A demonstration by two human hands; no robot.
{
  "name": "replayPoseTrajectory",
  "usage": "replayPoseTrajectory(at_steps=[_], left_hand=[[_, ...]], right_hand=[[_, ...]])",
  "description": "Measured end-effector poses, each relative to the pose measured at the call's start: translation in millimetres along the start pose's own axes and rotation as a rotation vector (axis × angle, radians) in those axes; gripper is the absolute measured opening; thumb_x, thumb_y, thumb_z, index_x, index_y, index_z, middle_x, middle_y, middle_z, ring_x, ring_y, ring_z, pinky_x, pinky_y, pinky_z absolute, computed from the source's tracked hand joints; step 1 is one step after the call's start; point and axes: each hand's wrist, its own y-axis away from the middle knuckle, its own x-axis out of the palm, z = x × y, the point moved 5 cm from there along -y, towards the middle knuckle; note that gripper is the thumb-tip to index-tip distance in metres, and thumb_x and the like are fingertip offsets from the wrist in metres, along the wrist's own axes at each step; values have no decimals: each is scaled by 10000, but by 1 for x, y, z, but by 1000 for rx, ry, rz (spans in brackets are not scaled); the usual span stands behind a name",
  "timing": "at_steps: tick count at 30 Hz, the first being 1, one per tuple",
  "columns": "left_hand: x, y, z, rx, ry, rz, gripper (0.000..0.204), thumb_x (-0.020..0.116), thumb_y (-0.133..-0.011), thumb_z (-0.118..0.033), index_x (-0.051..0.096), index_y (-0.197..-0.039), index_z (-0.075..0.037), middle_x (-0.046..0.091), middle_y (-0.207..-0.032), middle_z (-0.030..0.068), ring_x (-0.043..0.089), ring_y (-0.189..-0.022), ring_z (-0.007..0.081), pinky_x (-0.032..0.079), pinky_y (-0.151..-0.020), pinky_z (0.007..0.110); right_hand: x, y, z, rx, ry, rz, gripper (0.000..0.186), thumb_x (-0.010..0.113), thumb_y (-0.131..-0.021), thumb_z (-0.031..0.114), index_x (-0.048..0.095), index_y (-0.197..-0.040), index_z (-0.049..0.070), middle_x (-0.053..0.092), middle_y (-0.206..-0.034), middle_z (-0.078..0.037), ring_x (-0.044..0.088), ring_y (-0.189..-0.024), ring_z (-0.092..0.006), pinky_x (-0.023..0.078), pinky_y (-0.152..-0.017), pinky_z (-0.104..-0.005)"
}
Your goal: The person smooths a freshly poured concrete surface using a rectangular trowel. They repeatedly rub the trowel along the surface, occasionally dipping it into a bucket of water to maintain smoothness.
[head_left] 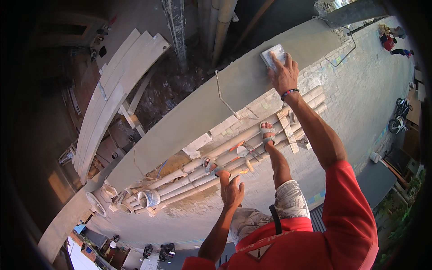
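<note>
My right hand (283, 74) grips a pale, whitish rectangular block (269, 53), resting it against the smooth grey plastered face of a long beam (180, 117). My left hand (233, 191) hangs lower, in front of my left leg, with fingers loosely bent and apart and nothing visible in it. Bent metal rods (219, 92) stick out along the beam. My sandalled feet (268, 132) stand on a platform of several bamboo poles (175, 189) below the beam. A trowel-like metal tool (245, 152) lies on the poles between my feet.
A bucket (150, 198) sits on the poles at lower left. Curved boards (108, 99) and upright poles (220, 22) are beyond the beam. Far below are paving (360, 103), people (391, 42) and a motorbike (398, 117). A dark bar (355, 13) crosses at top right.
</note>
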Motion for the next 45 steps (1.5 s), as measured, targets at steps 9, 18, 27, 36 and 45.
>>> replayPoseTrajectory(at_steps=[9, 18, 27, 36, 45], left_hand=[[-42, -65, -224, 483, 166, -121, 370, 571, -885, -54, 517, -1240, 37, 577, -1179, 221, 546, -1104, 393, 419, -970, 459], [-29, -197, -308, 540, -157, -432, 654, 554, -907, -169, 263, -1434, 89, 219, -1480, 327, 226, -1373, 486, 198, -1108, 593], [-47, -290, -287, 222, -479, -664, 665, 530, -925, -199, 237, -1454, 79, 153, -1527, 307, 162, -1416, 475, 168, -1112, 629], [-34, -307, -293, 192, -486, -686, 657, 511, -942, -226, 230, -1462, 60, 173, -1538, 272, 156, -1430, 441, 138, -1139, 590], [-24, -311, -297, 224, -514, -659, 670, 456, -971, -317, 214, -1480, 45, 115, -1562, 261, 86, -1450, 435, 60, -1153, 574]], right_hand=[[-7, 43, -15, -289, -28, 166, 664, 742, -723, 230, 541, -1344, 351, 425, -1360, -178, 467, -1100, -348, 413, -894, -450], [2, -1, -24, -284, -74, 157, 605, 710, -766, 214, 548, -1336, 335, 416, -1368, -182, 457, -1163, -356, 430, -950, -459], [-27, 5, -70, -176, -62, 84, 559, 694, -782, 211, 566, -1316, 319, 430, -1355, -214, 470, -1126, -378, 417, -921, -477], [-19, -67, -119, 41, 115, -43, 558, 658, -821, 234, 523, -1355, 322, 425, -1351, -216, 468, -1104, -397, 412, -921, -482], [-4, -69, -42, -100, -57, -40, 611, 706, -753, 191, 555, -1327, 336, 412, -1373, -198, 446, -1140, -386, 415, -898, -475]])
